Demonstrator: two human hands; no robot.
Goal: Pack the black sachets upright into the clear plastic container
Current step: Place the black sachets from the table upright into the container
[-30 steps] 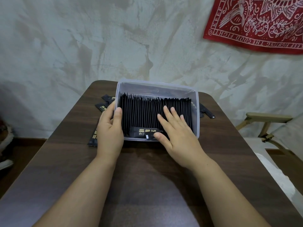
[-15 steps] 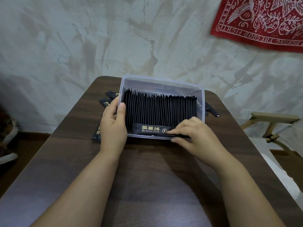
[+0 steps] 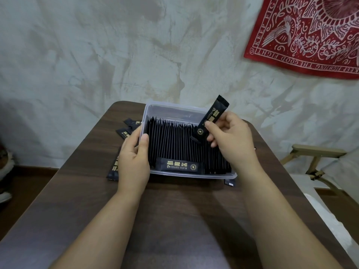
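I saw one clear box [image 3: 191, 108] on one worktop [image 3: 174, 220]. In the box stood a row of upright sachets [image 3: 174, 144], too many for me to count. One flat sachet [image 3: 179, 166] lay along the near wall. I had two grips. My right grip [image 3: 231, 138] held one lifted sachet [image 3: 212, 115], and my left grip [image 3: 134, 158] held the box. Three loose sachets [image 3: 124, 132] lay left of the box, and one corner sachet [image 3: 230, 182] peeked out on the right. I saw one red cloth [image 3: 310, 35] and one wooden chair [image 3: 318, 154].

The container [image 3: 186, 108] is clear smooth plastic, the sachets [image 3: 180, 144] matt black foil, the table [image 3: 174, 220] dark wood grain.
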